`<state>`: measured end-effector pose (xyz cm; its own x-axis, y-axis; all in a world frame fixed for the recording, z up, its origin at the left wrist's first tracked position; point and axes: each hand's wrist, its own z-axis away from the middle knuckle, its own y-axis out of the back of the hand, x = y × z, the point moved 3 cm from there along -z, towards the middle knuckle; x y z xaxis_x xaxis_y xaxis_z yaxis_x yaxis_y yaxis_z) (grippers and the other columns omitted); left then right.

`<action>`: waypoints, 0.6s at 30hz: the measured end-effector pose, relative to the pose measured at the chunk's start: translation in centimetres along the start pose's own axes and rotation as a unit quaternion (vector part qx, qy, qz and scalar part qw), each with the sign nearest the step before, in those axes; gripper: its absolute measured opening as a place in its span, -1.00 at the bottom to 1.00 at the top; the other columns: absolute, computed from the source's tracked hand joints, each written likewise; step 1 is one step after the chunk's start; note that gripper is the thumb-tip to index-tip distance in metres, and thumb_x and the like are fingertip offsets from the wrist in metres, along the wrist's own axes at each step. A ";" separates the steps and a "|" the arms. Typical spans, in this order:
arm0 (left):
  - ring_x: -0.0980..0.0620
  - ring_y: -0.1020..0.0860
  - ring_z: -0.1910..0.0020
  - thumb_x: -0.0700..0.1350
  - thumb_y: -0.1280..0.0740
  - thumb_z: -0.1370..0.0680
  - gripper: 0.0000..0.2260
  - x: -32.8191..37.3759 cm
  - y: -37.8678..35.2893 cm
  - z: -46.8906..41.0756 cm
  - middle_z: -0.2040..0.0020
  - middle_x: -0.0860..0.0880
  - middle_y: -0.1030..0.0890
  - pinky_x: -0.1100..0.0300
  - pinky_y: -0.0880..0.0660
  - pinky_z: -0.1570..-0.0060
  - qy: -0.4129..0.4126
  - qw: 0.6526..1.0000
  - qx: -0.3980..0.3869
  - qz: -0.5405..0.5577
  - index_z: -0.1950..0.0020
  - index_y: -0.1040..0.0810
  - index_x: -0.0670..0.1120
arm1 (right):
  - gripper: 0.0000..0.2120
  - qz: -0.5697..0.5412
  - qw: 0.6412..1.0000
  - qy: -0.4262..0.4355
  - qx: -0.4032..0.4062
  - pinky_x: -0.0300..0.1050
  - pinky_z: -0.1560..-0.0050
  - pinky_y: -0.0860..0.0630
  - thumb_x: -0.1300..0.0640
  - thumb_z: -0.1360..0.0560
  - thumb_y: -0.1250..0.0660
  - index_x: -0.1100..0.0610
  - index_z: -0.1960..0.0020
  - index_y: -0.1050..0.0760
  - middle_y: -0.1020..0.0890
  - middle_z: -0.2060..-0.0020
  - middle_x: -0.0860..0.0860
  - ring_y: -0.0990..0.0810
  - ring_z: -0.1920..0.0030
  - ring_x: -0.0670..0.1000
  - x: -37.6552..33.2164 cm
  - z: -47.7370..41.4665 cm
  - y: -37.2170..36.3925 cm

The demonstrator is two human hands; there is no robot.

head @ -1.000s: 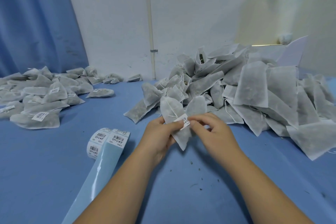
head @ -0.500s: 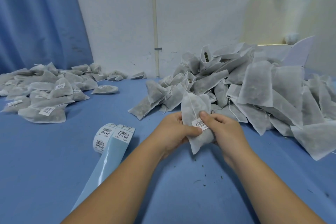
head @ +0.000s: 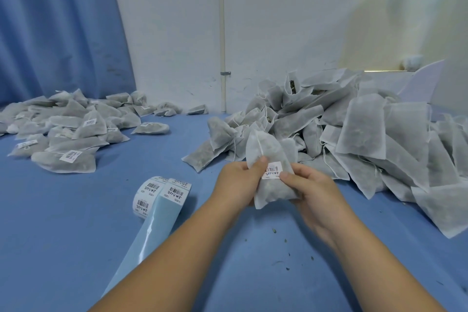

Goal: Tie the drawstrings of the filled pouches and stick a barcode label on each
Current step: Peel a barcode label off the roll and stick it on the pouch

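Both hands hold one filled pouch [head: 266, 144] upright, above the bench [head: 76, 248] and just in front of the person. The left hand [head: 238, 181] grips its left edge, with the thumb across the front and the fingers curled behind. The right hand [head: 310, 185] holds the right side, its thumb tip against the lower right corner of the barcode label [head: 272, 170], which lies on the pouch's front.

This looks like the labelling step, nearly done. I cannot tell whether the drawstring is knotted. The next move probably calls for a firm thumb stroke across the label so that it beds into the soft fabric. The pouch would then go to the labelled pile [head: 71, 132] at far left. The label roll [head: 149, 195] lies near the left forearm, and the unlabelled heap [head: 367, 134] sits just behind the hands, to the right.
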<state>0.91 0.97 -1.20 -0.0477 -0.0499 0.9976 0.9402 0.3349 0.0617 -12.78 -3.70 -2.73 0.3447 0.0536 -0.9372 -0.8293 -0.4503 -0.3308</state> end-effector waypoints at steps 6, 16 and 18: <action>-0.10 -0.69 0.20 -0.16 -0.34 -0.60 -0.83 1.0 1.3 1.5 0.08 -0.23 -0.71 0.12 -0.64 0.20 0.018 0.991 -0.132 0.007 -0.12 -0.62 -0.21 | -0.90 0.068 0.993 0.040 0.082 -0.09 0.09 -0.58 0.26 -0.51 -0.37 0.14 0.09 -0.66 -0.72 0.14 0.13 -0.69 0.14 0.05 -0.3 0.3 0.2; 0.03 -0.66 0.24 -0.16 -0.36 -0.55 -0.85 3.3 7.9 3.1 0.09 -0.09 -0.73 0.23 -0.57 0.28 0.014 0.997 -0.078 -0.022 -0.08 -0.67 -0.07 | -0.79 0.141 0.987 0.063 0.053 -0.21 0.40 -0.57 0.13 -0.54 -0.36 0.11 0.23 -0.67 -0.72 0.29 -0.01 -0.66 0.33 -0.06 -1.1 -0.6 -6.9; 0.00 -0.64 0.32 -0.14 -0.36 -0.56 -0.86 3.7 10.4 3.4 0.16 -0.11 -0.72 0.23 -0.55 0.37 0.014 0.999 -0.039 0.002 -0.08 -0.66 -0.10 | -0.79 0.176 0.981 0.072 0.035 -0.19 0.40 -0.57 0.13 -0.56 -0.32 0.12 0.21 -0.65 -0.69 0.36 -0.04 -0.62 0.40 -0.07 -1.8 -1.5 -9.2</action>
<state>9.37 7.44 3.26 -0.0361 -0.0750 0.9965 0.9641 0.2599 0.0545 -5.15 -0.96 2.14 0.0858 -0.2235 -0.9709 -0.9344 -0.3562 -0.0006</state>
